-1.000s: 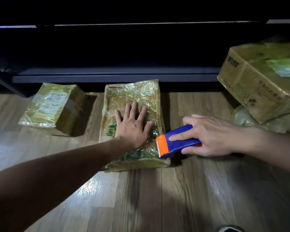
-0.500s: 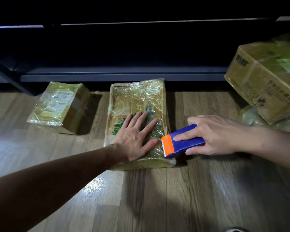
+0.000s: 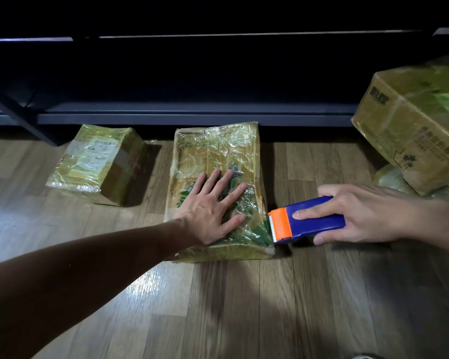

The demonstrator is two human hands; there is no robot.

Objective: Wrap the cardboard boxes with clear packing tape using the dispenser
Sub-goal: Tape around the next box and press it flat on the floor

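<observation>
A flat cardboard box (image 3: 218, 154) covered in crinkled clear tape lies on the wooden floor in the middle. My left hand (image 3: 213, 206) presses flat on its near half, fingers spread. My right hand (image 3: 360, 213) grips a blue tape dispenser (image 3: 314, 218) with an orange toothed cutter, its blade at the box's near right corner. A smaller taped box (image 3: 96, 164) with a label sits to the left. A large taped box (image 3: 412, 128) leans at the right.
A dark low shelf unit (image 3: 192, 115) runs along the back, right behind the boxes, with a slanted dark brace at the far left. Another taped bundle (image 3: 392, 177) lies under the large box. Bare wooden floor (image 3: 244, 307) stretches toward me.
My left hand has turned so its fingers point more to the right and slid slightly nearer on the box. The dispenser has stayed at the box's right edge.
</observation>
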